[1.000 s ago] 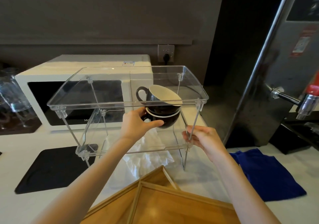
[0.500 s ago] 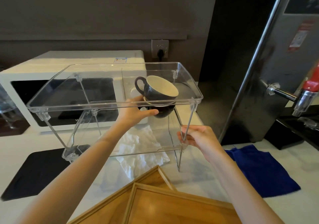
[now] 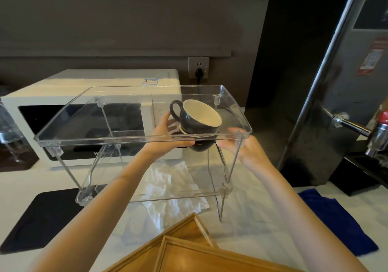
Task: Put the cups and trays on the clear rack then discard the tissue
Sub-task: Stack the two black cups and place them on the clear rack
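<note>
On the white desk a white microwave stands at the back left, and in front of it sits the clear acrylic two-tier rack, its top shelf bare. The left hand reaches in under that top shelf and grips a stack of two dark grey cups with cream insides, the upper one tilted with its handle to the left. Whether the stack already rests on a shelf or hangs in the hand I cannot tell. The step in hand looks like placing the cups. The crumpled white tissue lies on the desk beneath the rack, and two nested wooden trays wait at the near edge, off the rack. The right hand, fingers loosely spread and holding nothing, hovers at the rack's right front corner, probably to steady it. Next the cups need a level seat and a gentle release, lest the tilted one slide. A blue cloth lies far right.
</note>
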A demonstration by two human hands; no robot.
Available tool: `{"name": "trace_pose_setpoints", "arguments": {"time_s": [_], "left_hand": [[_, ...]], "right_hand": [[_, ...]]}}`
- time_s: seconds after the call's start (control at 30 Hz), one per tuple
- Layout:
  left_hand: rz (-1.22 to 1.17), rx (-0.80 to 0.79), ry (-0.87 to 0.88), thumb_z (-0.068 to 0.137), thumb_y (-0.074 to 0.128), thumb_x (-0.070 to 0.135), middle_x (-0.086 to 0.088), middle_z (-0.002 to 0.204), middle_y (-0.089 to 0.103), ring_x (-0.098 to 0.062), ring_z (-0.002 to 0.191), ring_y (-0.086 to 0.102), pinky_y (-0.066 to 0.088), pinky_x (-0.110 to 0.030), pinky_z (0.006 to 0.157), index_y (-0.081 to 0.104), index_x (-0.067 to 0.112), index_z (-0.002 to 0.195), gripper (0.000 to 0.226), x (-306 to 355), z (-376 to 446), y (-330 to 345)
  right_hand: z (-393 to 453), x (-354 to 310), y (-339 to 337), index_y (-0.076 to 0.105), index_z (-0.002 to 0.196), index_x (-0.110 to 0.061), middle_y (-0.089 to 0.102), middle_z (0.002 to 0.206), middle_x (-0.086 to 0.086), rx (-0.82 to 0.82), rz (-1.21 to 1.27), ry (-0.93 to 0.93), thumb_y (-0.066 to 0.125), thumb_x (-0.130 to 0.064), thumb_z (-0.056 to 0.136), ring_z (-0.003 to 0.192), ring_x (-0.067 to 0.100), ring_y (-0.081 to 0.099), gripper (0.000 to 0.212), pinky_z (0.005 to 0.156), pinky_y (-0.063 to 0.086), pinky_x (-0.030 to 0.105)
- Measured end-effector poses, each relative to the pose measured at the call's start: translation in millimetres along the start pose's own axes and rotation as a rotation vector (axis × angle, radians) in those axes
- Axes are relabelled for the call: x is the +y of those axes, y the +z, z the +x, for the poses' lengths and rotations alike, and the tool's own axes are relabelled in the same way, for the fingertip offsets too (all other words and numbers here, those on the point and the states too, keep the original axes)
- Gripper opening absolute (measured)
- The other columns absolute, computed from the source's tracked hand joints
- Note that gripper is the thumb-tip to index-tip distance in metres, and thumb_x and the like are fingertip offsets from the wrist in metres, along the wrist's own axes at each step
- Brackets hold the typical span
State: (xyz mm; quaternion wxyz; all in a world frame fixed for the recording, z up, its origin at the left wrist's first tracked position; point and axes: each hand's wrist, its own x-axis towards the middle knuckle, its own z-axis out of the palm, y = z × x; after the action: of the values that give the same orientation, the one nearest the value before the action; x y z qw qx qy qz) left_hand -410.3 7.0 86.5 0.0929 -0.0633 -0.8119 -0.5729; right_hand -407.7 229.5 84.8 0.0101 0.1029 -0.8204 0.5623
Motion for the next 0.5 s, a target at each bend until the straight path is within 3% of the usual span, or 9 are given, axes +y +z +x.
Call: {"name": "trace_pose_setpoints", "arguments": {"time_s": [0.07,0.13,0.2,0.3,0.43,0.5], "left_hand": [[-0.029,0.022,0.034,0.065,0.077,0.009,-0.011,0.145,0.036,-0.025,0.13,0.039,0.038,-0.034,0.098,0.021,0.02,0.139,0.094,2.3,2.1,-3.4],[0.01,0.038,0.071,0.064,0.078,0.012,-0.01,0.144,0.038,-0.024,0.131,0.037,0.034,-0.031,0.096,0.023,0.021,0.138,0.093,2.8,2.9,-4.5],[0.067,0.058,0.101,0.064,0.079,0.016,-0.008,0.142,0.04,-0.022,0.13,0.039,0.033,-0.028,0.095,0.024,0.022,0.138,0.092,1.2,2.9,-3.7],[0.056,0.091,0.106,0.062,0.08,0.02,-0.007,0.14,0.044,-0.022,0.128,0.042,0.036,-0.03,0.096,0.027,0.024,0.137,0.092,0.0,2.1,-1.8],[0.098,0.195,0.127,0.059,0.082,0.027,0.0,0.126,0.055,-0.017,0.118,0.05,0.042,-0.033,0.097,0.037,0.029,0.127,0.082,1.4,0.5,3.0],[0.08,0.236,0.11,0.059,0.082,0.027,-0.001,0.124,0.056,-0.013,0.112,0.052,0.044,-0.024,0.091,0.038,0.027,0.128,0.081,2.0,-1.1,6.3]], "right_hand": [[14.0,-5.8,4.7,0.044,0.13,-0.021,0.05,0.129,-0.008,-0.021,0.043,-0.114,0.075,-0.038,0.068,0.118,0.01,0.048,0.071,0.099,0.04,0.027],[25.7,-10.2,11.7,0.049,0.121,-0.031,0.057,0.121,-0.011,-0.107,0.138,-0.18,0.076,-0.039,0.065,0.113,0.007,0.052,0.063,0.09,0.047,0.013],[36.7,-12.3,17.9,0.049,0.12,-0.023,0.058,0.118,-0.002,-0.155,0.248,-0.161,0.079,-0.033,0.062,0.112,0.013,0.053,0.066,0.085,0.052,0.018],[46.4,-13.7,23.2,0.047,0.124,-0.016,0.055,0.122,0.006,-0.135,0.242,-0.147,0.081,-0.042,0.054,0.112,0.018,0.052,0.083,0.084,0.054,0.027],[51.3,-12.4,24.4,0.045,0.124,-0.017,0.054,0.117,0.003,-0.091,0.175,-0.132,0.079,-0.037,0.065,0.106,0.015,0.051,0.071,0.07,0.052,0.02],[53.5,-10.1,22.1,0.045,0.121,-0.017,0.053,0.111,-0.001,-0.074,0.173,-0.112,0.078,-0.036,0.067,0.099,0.01,0.051,0.066,0.064,0.05,0.015]]}}
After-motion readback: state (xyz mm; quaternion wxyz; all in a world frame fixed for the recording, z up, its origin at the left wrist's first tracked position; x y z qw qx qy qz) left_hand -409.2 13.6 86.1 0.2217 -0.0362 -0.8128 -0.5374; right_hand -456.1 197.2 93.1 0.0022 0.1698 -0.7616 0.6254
